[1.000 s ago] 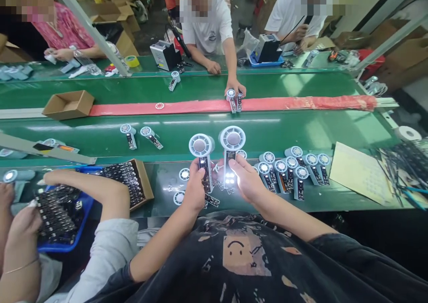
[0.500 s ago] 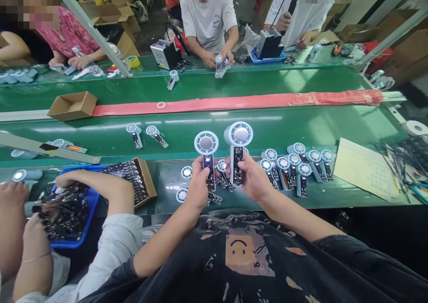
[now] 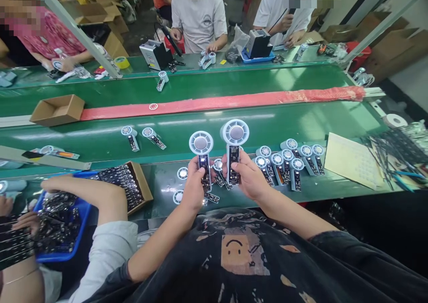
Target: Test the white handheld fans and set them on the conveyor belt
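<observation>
My left hand [image 3: 195,185] is closed round the handle of a light blue handheld fan [image 3: 201,143], whose bare circuit board shows a small white light. In my right hand [image 3: 250,174] is a second handheld fan [image 3: 236,133], held upright a little higher, its dark circuit board facing me with my thumb on it. The two fans are side by side and apart. Behind and below my hands lie a few more fans, partly hidden. Several open-handled fans [image 3: 277,159] are grouped on the table to the right of my right hand.
At left, a co-worker's arm [image 3: 110,196] reaches over a blue tray [image 3: 85,214] of circuit boards, beside a cardboard box [image 3: 147,185] of boards. A red strip [image 3: 200,104] divides the green belt. A paper sheet [image 3: 349,165] and black cables [image 3: 394,156] lie at right.
The view has shifted slightly, while both fans stay in my hands. The co-worker at left now holds a dark bundle of boards. The person opposite has lowered the fans to the table.
</observation>
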Demonstrator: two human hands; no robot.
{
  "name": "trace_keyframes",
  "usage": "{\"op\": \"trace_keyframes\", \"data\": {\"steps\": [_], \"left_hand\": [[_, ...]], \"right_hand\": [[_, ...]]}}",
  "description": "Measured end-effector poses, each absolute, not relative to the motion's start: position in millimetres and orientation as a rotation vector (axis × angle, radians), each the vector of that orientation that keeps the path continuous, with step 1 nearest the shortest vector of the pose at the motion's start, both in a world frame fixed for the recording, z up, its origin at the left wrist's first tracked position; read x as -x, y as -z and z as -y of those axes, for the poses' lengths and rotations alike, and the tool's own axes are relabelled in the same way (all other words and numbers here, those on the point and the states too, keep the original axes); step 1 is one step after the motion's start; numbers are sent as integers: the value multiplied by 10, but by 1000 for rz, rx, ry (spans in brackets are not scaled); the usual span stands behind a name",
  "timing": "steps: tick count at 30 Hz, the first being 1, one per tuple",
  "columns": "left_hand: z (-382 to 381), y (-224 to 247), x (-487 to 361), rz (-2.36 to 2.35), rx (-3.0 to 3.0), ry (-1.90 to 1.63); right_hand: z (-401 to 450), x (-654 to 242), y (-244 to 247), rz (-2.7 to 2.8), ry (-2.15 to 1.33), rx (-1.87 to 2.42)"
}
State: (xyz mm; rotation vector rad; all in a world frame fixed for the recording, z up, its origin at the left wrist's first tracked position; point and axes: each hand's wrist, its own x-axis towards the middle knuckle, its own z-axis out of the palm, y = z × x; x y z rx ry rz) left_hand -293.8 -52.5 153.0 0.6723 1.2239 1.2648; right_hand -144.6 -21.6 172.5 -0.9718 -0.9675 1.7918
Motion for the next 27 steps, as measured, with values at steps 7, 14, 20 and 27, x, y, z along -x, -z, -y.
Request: {"op": "trace_keyframes", "data": {"steps": [7, 14, 20, 27], "left_hand": [[544, -1533, 2960, -1210, -675, -1266], [581, -1529, 2971, -1190, -663, -1283], [615, -1587, 2962, -1198, -675, -1280], [622, -1588, 2907, -1206, -681, -1276]], "right_hand": [[232, 1454, -1772, 917, -1809, 950], [266, 1465, -1782, 901, -1813, 961], [272, 1457, -1797, 883, -1805, 968], [293, 1391, -1768, 891, -1805, 970]]}}
